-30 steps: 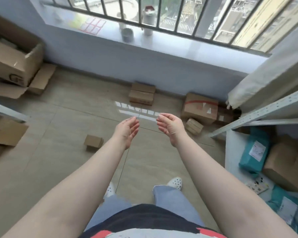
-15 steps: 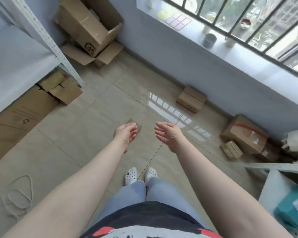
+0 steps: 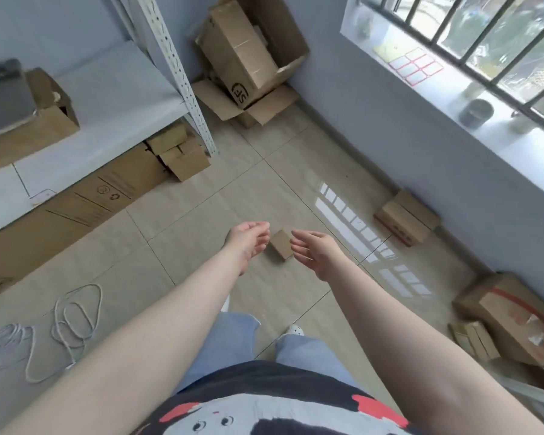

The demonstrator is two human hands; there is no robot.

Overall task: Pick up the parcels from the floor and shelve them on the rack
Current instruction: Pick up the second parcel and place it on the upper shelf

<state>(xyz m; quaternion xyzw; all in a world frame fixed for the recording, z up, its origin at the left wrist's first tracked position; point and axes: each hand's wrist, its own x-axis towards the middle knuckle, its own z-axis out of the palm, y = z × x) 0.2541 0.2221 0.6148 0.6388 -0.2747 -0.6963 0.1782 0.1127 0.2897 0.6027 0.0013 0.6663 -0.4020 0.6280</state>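
Note:
A small brown parcel (image 3: 281, 248) lies on the tiled floor, seen between my two hands. My left hand (image 3: 248, 239) hangs above it on its left, fingers loosely curled, holding nothing. My right hand (image 3: 314, 250) is on its right, fingers spread, also holding nothing. Neither hand touches the parcel. More parcels lie by the wall: a flat brown box (image 3: 404, 217) under the window, a taped box (image 3: 517, 321) and a small one (image 3: 474, 340) at the right. The grey metal rack (image 3: 113, 98) stands at the left.
An open cardboard box (image 3: 248, 54) leans in the far corner. Flattened cartons (image 3: 85, 202) and small boxes (image 3: 181, 155) sit under the rack, another box (image 3: 44, 120) on its shelf. White cord (image 3: 73, 321) lies coiled on the floor at the left. A barred window (image 3: 471, 42) runs along the right.
My view has swung left, bringing the rack and corner box into sight. The small parcel now shows between my hands, which stay raised and apart.

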